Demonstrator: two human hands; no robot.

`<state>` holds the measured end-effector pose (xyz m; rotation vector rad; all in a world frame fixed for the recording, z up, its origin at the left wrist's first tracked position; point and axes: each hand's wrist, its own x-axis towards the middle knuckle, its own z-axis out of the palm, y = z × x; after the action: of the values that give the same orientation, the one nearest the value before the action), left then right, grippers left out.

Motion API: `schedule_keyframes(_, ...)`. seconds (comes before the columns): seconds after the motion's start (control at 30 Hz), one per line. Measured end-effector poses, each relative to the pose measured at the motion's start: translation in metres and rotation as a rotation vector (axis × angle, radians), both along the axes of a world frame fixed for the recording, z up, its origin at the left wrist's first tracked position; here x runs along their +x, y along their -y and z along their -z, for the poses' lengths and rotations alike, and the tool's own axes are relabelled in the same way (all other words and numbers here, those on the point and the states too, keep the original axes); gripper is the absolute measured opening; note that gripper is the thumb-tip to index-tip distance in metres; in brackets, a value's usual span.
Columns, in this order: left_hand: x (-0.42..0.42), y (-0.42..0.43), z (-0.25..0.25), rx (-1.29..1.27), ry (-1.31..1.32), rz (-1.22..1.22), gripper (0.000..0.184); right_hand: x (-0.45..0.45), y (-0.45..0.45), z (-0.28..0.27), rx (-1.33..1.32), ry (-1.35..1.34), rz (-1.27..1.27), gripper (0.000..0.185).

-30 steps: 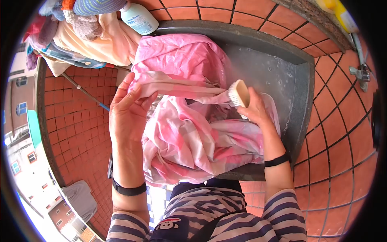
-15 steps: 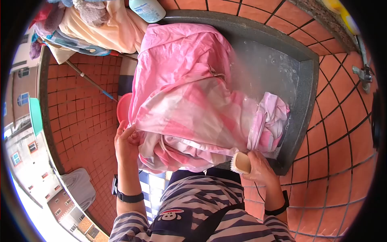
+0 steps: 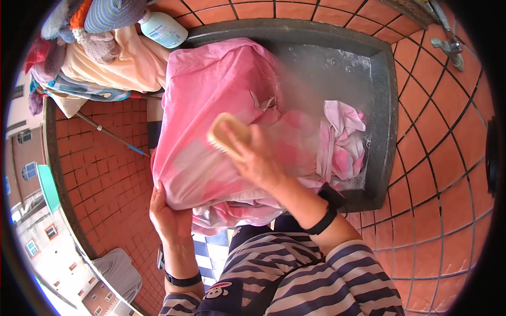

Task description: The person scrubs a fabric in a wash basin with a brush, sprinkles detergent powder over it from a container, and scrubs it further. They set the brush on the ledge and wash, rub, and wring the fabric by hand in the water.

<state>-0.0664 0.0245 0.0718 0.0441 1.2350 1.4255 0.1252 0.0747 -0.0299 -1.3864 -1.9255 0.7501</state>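
A wet pink-and-white checked cloth (image 3: 211, 95), like a bed sheet, is spread over the near-left part of a grey sink (image 3: 387, 131). One end of it lies bunched in cloudy, soapy water (image 3: 337, 79). My left hand (image 3: 171, 213) grips the cloth's left front edge, its fingers partly hidden under the fabric. In my right hand (image 3: 258, 160) is a pale scrub brush (image 3: 217, 128), bristles down, over the middle of the cloth. I cannot tell whether the bristles press on it.
A pale blue bottle (image 3: 163, 30) stands at the sink's back left corner. Beside it are heaped cloths and plush items (image 3: 113, 58). A metal tap (image 3: 449, 46) juts from the tiled wall at right. A pole (image 3: 113, 134) leans at left, near a grey cloth (image 3: 116, 271).
My right hand has carried the brush from the cloth's near right edge up and left over its middle. The left hand still holds the edge. The camera view has shifted slightly.
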Motion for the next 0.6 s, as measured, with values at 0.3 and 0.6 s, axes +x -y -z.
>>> schedule_keyframes(0.3,0.009,0.04,0.021,-0.05,-0.144,0.042,0.039,0.088,0.052,0.083,-0.263,-0.112,0.336,0.062)
schedule_keyframes(0.6,-0.004,0.033,-0.005,-0.043,0.018,0.152,0.039,0.131,0.088,0.111,-0.16,0.426,0.257,0.065)
